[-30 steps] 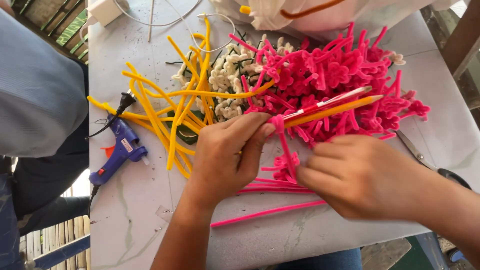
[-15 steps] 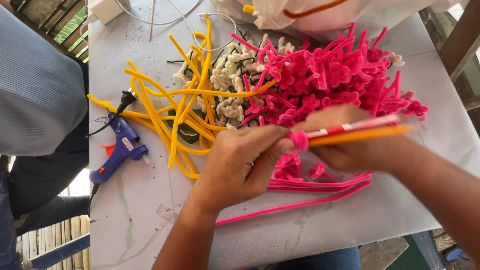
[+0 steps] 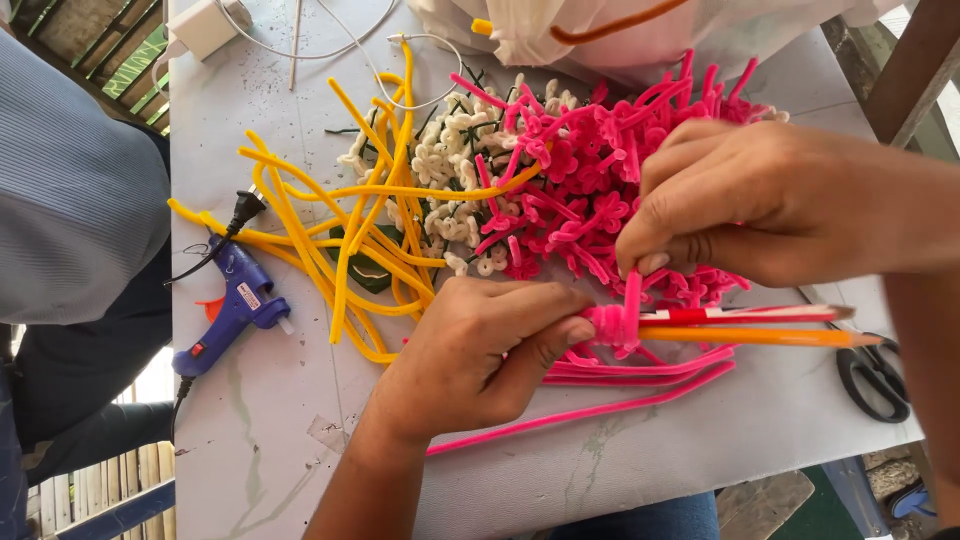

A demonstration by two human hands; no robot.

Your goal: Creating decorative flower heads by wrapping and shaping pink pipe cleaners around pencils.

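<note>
A: What's in hand?

B: A pink pipe cleaner (image 3: 618, 322), wound in a tight coil around two pencils (image 3: 760, 326) held side by side, low over the counter (image 3: 280, 440) near its front edge.

A: And the hands?

B: The left hand (image 3: 470, 360) has its fingers (image 3: 560, 335) clamped on the coil and the blunt end of the pencils. The right hand (image 3: 770, 205) has its fingers (image 3: 650, 262) pinched together on the free end, which stands up from the coil.

A: How to wind it well?

B: I'd judge: keep the pencils level and pressed together, pull the free end taut, and lay each turn snug against the last (slack would leave uneven loops).

A: What lies around?

B: More straight pink lengths (image 3: 640, 370) just below the pencils, a heap of pink looped pieces (image 3: 600, 170) behind, white ones (image 3: 450, 170) beside that, yellow lengths (image 3: 350, 240) to the left, then a blue glue gun (image 3: 235, 310). Scissors (image 3: 875, 375) sit at the right edge.
</note>
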